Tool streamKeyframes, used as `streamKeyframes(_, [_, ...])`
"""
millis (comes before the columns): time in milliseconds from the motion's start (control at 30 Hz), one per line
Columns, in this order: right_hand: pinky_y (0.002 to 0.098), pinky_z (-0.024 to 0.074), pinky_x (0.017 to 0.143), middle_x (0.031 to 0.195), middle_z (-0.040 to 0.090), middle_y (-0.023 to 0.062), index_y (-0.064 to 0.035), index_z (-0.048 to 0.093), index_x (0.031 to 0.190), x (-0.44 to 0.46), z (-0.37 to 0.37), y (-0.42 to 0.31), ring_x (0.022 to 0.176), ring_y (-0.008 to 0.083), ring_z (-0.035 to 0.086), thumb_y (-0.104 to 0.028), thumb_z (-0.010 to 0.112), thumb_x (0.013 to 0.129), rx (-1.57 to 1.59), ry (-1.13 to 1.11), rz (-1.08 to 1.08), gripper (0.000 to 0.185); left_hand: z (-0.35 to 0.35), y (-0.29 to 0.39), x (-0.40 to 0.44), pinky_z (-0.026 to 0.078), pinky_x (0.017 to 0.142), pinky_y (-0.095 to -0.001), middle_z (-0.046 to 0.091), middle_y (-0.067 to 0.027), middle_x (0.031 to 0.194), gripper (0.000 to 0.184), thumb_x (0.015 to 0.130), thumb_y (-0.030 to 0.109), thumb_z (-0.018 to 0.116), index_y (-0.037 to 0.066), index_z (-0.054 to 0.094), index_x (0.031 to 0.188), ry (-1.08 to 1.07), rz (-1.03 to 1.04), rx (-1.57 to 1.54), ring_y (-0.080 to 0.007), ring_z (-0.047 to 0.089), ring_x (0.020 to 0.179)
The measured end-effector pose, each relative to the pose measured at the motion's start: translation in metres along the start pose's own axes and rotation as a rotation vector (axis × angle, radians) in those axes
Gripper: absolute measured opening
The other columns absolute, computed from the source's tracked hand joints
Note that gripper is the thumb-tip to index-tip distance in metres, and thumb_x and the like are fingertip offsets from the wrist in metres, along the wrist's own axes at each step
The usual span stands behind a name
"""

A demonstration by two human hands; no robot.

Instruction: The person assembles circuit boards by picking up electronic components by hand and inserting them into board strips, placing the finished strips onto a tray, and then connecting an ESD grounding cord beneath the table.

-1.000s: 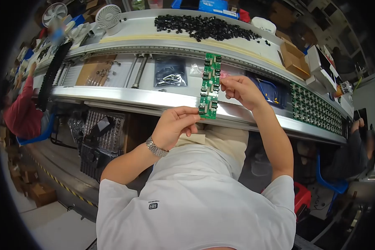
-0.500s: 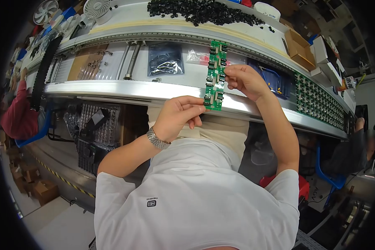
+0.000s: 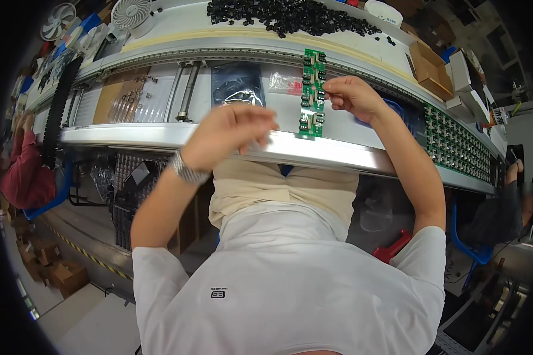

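A long green circuit board (image 3: 312,100) with rows of black components stands lengthwise over the front rail of the bench. At its right edge, the thumb and fingers of my right hand (image 3: 355,97) pinch it a little above the middle. My left hand (image 3: 231,130) is apart from the board, off to its left above the rail. Motion smears its fingers, so whether anything is between them is not visible. Behind that hand lies a dark antistatic bag (image 3: 237,83). A clear bag with red contents (image 3: 285,84) rests just left of the board.
A heap of small black parts (image 3: 290,16) covers the upper shelf. Several populated green boards (image 3: 459,145) lie in rows at the right. An open cardboard box (image 3: 431,71) and a small white fan (image 3: 132,15) stand behind. Other people sit at both ends.
My left hand has let go of the board's lower end and moved left and up. The board, in my right hand, has shifted slightly up and to the right.
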State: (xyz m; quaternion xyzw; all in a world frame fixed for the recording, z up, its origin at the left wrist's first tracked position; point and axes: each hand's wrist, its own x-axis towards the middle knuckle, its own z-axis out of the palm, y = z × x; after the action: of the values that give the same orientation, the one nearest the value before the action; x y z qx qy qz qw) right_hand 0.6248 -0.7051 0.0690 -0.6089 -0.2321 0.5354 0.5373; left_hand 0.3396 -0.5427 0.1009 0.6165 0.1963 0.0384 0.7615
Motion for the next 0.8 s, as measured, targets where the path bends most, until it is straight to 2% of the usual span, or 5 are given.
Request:
streamKeyframes(133, [0.0208, 0.0471, 0.061, 0.080, 0.067, 0.0053, -0.0003, 0.073, 0.094, 0.011, -0.008, 0.011, 0.060, 0.0058, 0.052, -0.012, 0.067, 0.097, 0.009, 0.009, -0.003, 0.014, -0.036, 0.030, 0.059, 0.055, 0.064, -0.0199, 0.077, -0.0101, 0.091, 0.029, 0.091, 0.017, 0.075, 0.002, 0.074, 0.117, 0.154, 0.264, 0.397, -0.0129, 0.073, 0.077])
streamKeyframes(300, [0.0207, 0.0478, 0.062, 0.083, 0.069, 0.0058, 0.0006, 0.074, 0.097, 0.012, -0.009, 0.016, 0.061, 0.0054, 0.052, -0.012, 0.066, 0.097, -0.006, 0.036, 0.002, 0.015, -0.075, 0.030, 0.176, 0.055, 0.064, -0.0248, 0.077, -0.0058, 0.089, 0.027, 0.095, 0.021, 0.071, 0.005, 0.076, 0.117, 0.388, 0.538, 0.891, -0.0130, 0.070, 0.074])
streamKeyframes(467, [0.0205, 0.0481, 0.062, 0.085, 0.071, 0.0062, 0.0012, 0.074, 0.099, 0.012, -0.010, 0.021, 0.061, 0.0051, 0.051, -0.013, 0.066, 0.098, -0.007, 0.032, -0.018, 0.016, -0.062, 0.015, 0.214, 0.056, 0.068, -0.0298, 0.075, -0.0027, 0.092, 0.027, 0.095, 0.027, 0.070, 0.008, 0.077, 0.113, 0.538, 0.651, 1.174, -0.0154, 0.069, 0.073])
streamKeyframes(633, [0.0203, 0.0480, 0.062, 0.086, 0.072, 0.0061, 0.0009, 0.074, 0.099, 0.015, -0.011, 0.021, 0.061, 0.0051, 0.051, -0.013, 0.066, 0.098, -0.049, -0.003, -0.022, 0.016, -0.061, 0.002, 0.209, 0.055, 0.071, -0.0313, 0.074, -0.0016, 0.101, 0.026, 0.095, 0.031, 0.070, 0.010, 0.078, 0.109, 0.498, 0.837, 1.308, -0.0177, 0.068, 0.074])
streamKeyframes(800, [0.0200, 0.0476, 0.063, 0.085, 0.071, 0.0058, 0.0005, 0.074, 0.099, 0.018, -0.012, 0.024, 0.061, 0.0049, 0.051, -0.014, 0.067, 0.098, -0.057, -0.003, -0.027, 0.016, -0.070, -0.005, 0.211, 0.055, 0.072, -0.0314, 0.072, -0.0022, 0.105, 0.027, 0.095, 0.032, 0.071, 0.009, 0.078, 0.106, 0.457, 0.850, 1.333, -0.0182, 0.067, 0.074])
